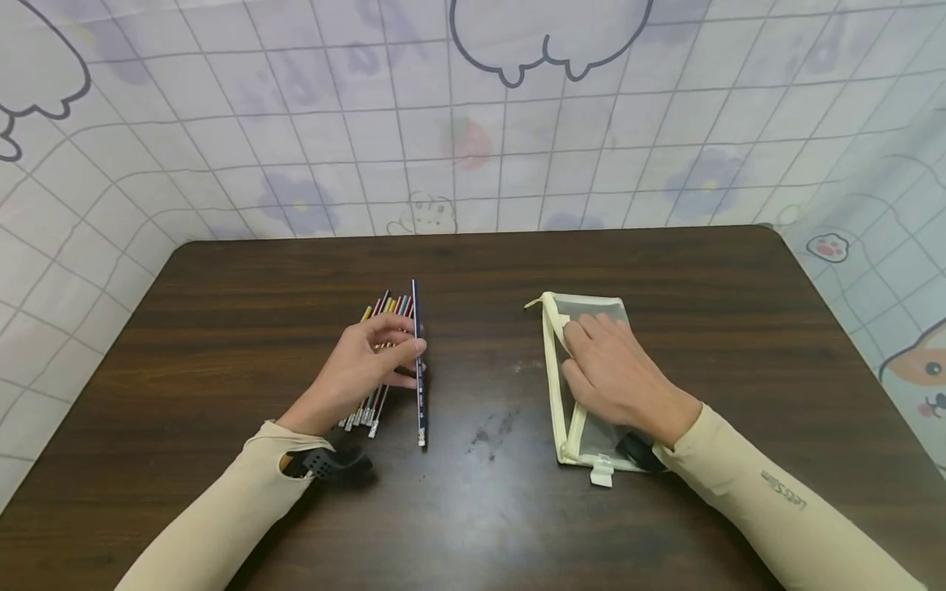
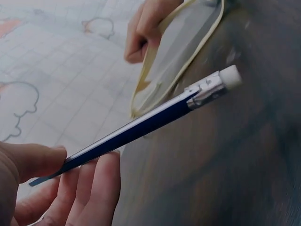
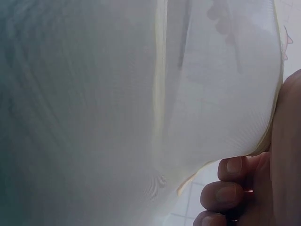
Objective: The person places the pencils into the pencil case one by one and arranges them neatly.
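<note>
My left hand (image 1: 362, 361) pinches a dark blue pencil (image 2: 141, 125) between thumb and fingers, its white eraser end pointing toward me in the head view. Beneath that hand lies a bunch of several pencils (image 1: 373, 414) with metal ferrules and erasers at the near end. At the right, my right hand (image 1: 617, 373) grips the edge of a pale yellow mesh zipper pouch (image 1: 553, 369). The pouch's opening faces left, toward the pencil. In the right wrist view its sheer mesh (image 3: 216, 103) fills most of the picture, with curled fingers (image 3: 223, 195) at the lower right.
The dark wooden table (image 1: 473, 509) has smudges between the two hands. Behind it hangs a white gridded cloth (image 1: 473, 123) with cartoon prints. A small white tag (image 1: 602, 472) sticks out at the pouch's near end, and a zipper pull (image 1: 532, 304) at its far corner.
</note>
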`<state>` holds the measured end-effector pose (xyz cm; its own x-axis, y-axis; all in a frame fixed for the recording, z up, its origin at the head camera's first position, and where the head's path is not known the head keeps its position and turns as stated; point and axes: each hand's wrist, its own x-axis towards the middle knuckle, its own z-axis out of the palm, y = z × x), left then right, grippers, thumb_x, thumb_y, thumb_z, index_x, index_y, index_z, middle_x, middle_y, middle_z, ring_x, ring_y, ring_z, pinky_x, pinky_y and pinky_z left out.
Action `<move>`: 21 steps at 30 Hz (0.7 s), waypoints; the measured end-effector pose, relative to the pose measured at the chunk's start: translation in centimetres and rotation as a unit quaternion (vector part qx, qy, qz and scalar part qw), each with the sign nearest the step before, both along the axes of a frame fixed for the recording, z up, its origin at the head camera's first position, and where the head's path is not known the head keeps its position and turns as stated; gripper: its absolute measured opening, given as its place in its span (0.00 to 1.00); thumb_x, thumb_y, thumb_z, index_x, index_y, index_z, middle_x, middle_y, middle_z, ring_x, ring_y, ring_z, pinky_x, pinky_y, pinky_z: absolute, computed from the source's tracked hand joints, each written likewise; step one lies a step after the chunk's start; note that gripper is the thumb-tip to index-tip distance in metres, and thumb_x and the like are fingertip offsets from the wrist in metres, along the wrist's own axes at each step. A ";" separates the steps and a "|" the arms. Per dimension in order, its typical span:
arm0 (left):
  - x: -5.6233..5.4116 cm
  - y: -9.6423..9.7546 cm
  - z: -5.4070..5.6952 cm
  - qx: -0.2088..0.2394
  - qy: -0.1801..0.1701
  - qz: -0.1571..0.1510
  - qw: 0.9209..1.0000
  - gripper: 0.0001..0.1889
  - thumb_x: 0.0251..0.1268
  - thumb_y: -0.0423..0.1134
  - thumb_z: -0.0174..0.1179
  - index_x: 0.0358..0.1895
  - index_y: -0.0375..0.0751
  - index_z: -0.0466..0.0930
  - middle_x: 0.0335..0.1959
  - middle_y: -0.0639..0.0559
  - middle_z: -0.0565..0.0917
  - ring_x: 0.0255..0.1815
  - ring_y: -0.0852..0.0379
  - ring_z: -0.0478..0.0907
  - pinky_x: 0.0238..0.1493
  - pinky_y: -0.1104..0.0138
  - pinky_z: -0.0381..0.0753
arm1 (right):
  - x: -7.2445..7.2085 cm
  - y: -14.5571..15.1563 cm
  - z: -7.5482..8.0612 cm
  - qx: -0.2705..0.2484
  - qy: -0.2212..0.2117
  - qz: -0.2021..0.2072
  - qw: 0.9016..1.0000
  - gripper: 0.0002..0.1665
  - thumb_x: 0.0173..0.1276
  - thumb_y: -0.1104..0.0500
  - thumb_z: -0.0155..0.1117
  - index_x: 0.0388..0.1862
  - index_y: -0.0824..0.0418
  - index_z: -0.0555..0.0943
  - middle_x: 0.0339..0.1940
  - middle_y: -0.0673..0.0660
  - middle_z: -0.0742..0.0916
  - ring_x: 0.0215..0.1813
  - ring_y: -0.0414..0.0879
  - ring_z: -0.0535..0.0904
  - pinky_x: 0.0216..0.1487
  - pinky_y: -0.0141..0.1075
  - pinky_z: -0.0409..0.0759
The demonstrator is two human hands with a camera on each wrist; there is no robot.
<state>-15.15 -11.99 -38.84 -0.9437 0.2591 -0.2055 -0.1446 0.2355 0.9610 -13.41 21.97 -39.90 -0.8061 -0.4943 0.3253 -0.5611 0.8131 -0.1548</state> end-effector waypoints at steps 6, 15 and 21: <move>0.2 1.9 -0.6 0.064 -0.020 0.007 0.998 0.22 0.73 0.35 0.63 0.64 0.30 0.70 0.45 0.47 0.82 0.40 0.54 0.83 0.44 0.53 0.94 | 0.0 -0.2 0.1 0.001 0.001 0.001 1.000 0.09 0.66 0.61 0.47 0.25 0.56 0.64 0.24 0.51 0.68 0.28 0.47 0.58 0.34 0.34 0.54; 0.3 5.0 -1.5 0.119 -0.033 0.018 0.992 0.17 0.73 0.35 0.63 0.58 0.33 0.72 0.43 0.46 0.83 0.38 0.55 0.83 0.45 0.54 0.94 | 0.2 -0.1 0.6 0.020 -0.006 -0.005 1.000 0.08 0.67 0.60 0.46 0.27 0.56 0.65 0.24 0.51 0.68 0.28 0.48 0.59 0.34 0.35 0.57; 0.5 7.2 -1.6 0.159 -0.052 0.033 0.985 0.12 0.74 0.34 0.62 0.55 0.36 0.74 0.44 0.44 0.85 0.37 0.55 0.84 0.45 0.55 0.94 | 0.5 0.0 0.7 0.020 -0.003 -0.009 1.000 0.08 0.67 0.61 0.47 0.27 0.57 0.65 0.23 0.51 0.68 0.28 0.47 0.59 0.34 0.35 0.57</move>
